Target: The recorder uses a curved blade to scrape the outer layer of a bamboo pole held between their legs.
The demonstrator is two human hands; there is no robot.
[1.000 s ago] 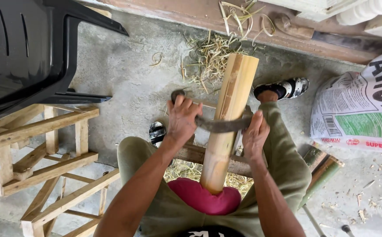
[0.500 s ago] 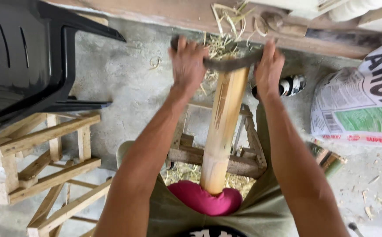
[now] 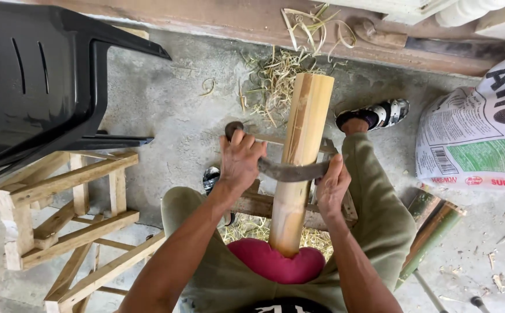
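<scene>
- Leftmost, a black plastic chair (image 3: 38, 75) stands over the concrete floor (image 3: 177, 110), and below it sits a frame of pale wooden slats (image 3: 73, 214).
- Next comes the left hand (image 3: 240, 162), fingers curled tight around the dark round handle end of a curved drawknife (image 3: 290, 171); the thumb lies along the top of the blade's left part.
- At the centre a split bamboo pole (image 3: 299, 156) leans away from the person, its lower end pressed into a pink pad (image 3: 275, 264) at the lap and its cut upper end pointing toward the far wall.
- Across the bamboo's pale face lies the drawknife's blade, touching it about midway up the visible length.
- Under the pole a low wooden stand (image 3: 264, 206) rests between the knees, with shavings (image 3: 275, 87) scattered on the floor beyond it.
- Just right of the pole, the right hand (image 3: 333, 185) is clenched on the tool's other end, which is hidden inside the fist.
- Farther right, a sandalled foot (image 3: 377, 115) rests on the floor.
- Rightmost, a printed white sack (image 3: 478, 133) lies near green bamboo lengths (image 3: 432, 229).
</scene>
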